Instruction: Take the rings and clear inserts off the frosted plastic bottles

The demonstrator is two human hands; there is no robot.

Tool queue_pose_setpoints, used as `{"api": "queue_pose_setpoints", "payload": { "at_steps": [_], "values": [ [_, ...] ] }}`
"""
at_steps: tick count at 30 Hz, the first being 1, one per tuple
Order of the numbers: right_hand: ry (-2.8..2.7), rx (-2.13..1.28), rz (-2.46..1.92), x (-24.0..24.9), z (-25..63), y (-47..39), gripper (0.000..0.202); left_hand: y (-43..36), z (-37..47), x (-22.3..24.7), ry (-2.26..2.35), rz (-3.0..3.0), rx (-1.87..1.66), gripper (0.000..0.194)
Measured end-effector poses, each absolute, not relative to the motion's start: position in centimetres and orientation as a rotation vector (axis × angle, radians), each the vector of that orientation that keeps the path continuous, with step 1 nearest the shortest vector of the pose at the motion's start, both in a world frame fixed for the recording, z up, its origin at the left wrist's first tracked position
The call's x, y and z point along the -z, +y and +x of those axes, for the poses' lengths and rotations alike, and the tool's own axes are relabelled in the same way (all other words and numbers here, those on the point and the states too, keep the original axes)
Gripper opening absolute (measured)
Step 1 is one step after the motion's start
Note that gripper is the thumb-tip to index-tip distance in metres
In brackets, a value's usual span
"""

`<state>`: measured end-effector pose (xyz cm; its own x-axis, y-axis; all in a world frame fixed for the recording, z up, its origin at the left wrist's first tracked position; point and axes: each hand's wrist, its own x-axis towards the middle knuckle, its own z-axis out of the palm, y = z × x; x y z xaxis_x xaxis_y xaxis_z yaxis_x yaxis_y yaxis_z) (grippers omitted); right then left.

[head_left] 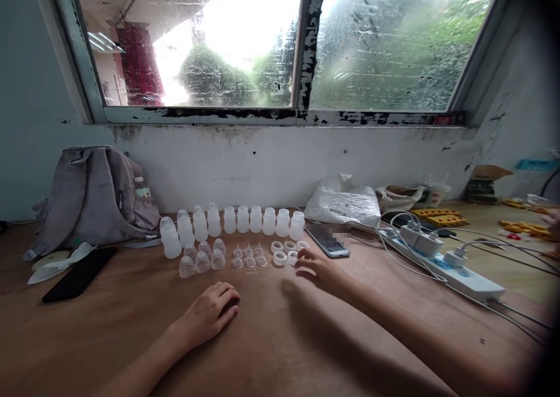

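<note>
My left hand (214, 309) rests on the brown tabletop, fingers loosely bent and thumb apart, with nothing in it. Over at the white screw rings (279, 258), my right hand (318, 270) reaches in with fingers apart. Its fingertips are at the nearest right ring and partly cover it; contact is unclear. Left of the rings lie several clear bottle teats (249, 261), and then clear dome caps (202, 262). Behind them stands a row of frosted baby bottles (256, 219). The leftmost bottles (186, 229) have clear caps on; those to the right are uncapped.
A grey backpack (96, 192) and a black flat object (79, 275) lie at left. On the right are a phone (329, 240), a silver-white bag (343, 201) and a power strip (464, 277) with trailing cables. Yellow parts (441, 217) sit farther right, near another person's hand (552, 222).
</note>
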<state>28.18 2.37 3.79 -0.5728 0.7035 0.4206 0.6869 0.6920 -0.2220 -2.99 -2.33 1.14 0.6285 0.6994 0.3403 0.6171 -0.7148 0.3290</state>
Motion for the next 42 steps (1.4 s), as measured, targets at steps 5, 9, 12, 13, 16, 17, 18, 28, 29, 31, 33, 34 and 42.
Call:
{"api": "queue_pose_setpoints", "payload": {
  "at_steps": [5,9,12,13,16,17,18,28,29,31,33,34,42],
  "values": [
    [-2.143,0.069,-1.319,-1.6,32.2,4.7,0.016,-2.3,-3.0,-1.2,1.074,2.669,-0.679,0.019],
    [-2.099,0.029,-1.409,0.4,32.7,5.0,0.019,-2.4,-2.9,-1.2,1.084,2.661,-0.675,0.018],
    [-2.06,0.02,-1.473,0.8,32.5,5.1,0.019,-2.4,-2.9,-1.3,1.092,2.658,-0.676,0.018],
    [-2.05,0.018,-1.484,0.9,32.5,5.2,0.019,-2.4,-2.9,-1.4,1.091,2.657,-0.679,0.018],
    [-2.032,-0.006,-1.502,0.9,32.6,5.5,0.018,-2.5,-2.8,-1.4,1.088,2.659,-0.689,0.018],
    [-2.028,-0.012,-1.503,0.8,32.6,5.5,0.018,-2.6,-2.8,-1.4,1.087,2.666,-0.69,0.018],
    [-2.026,-0.012,-1.496,0.8,32.6,5.5,0.017,-2.6,-2.7,-1.3,1.083,2.68,-0.69,0.018],
    [-2.241,0.195,-1.055,-2.2,27.1,3.9,0.018,6.4,-4.5,-7.3,1.334,3.089,-0.9,0.021],
    [-2.249,0.187,-1.03,-2.3,26.2,3.7,0.018,8.2,-4.7,-8.5,1.543,3.035,-0.947,0.021],
    [-2.242,0.149,-0.992,-2.2,24.5,3.4,0.018,11.4,-4.9,-10.3,1.921,2.904,-0.954,0.022],
    [-2.237,0.095,-0.967,-1.7,23.6,3.1,0.018,14.0,-4.9,-11.1,2.02,2.854,-0.945,0.024],
    [-2.243,0.07,-0.956,-1.4,23.4,3.0,0.019,14.9,-4.8,-11.1,2.057,2.836,-0.939,0.025],
    [-2.196,-0.074,-0.954,0.1,23.4,2.4,0.016,16.2,-4.2,-8.2,2.23,2.748,-1.007,0.033]
  ]
}}
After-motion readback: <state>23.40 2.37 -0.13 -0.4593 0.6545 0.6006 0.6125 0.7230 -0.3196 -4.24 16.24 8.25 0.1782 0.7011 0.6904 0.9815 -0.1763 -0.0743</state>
